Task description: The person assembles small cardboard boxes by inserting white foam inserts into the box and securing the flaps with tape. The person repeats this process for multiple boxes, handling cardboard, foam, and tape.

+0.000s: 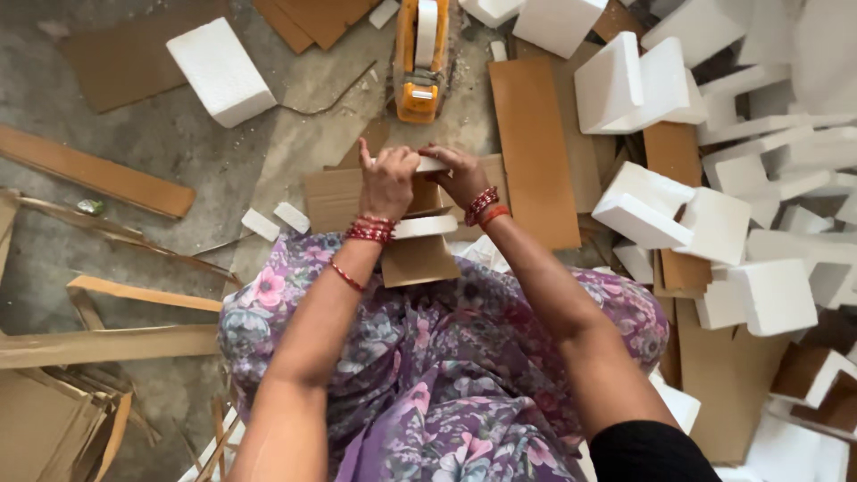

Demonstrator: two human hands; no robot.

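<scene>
Gripping a folded cardboard piece (420,228) at frame centre, the left hand (387,181) and right hand (460,174) are closed on its top edge, where a white foam strip (430,164) is pinched. Foam blocks (644,207) are crowded along the right; bare floor (161,143) is left open upper left.

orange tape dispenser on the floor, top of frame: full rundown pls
The tape dispenser is an orange handheld tape gun, plastic by the look of it, with a pale strip or roll running along its top and grey fittings at the near end. It lies flat on the grey concrete floor, lengthwise away from the person, its far end cut off by the frame. Cardboard sheets and white foam blocks surround it. Neither hand touches it; both work just below.
</scene>
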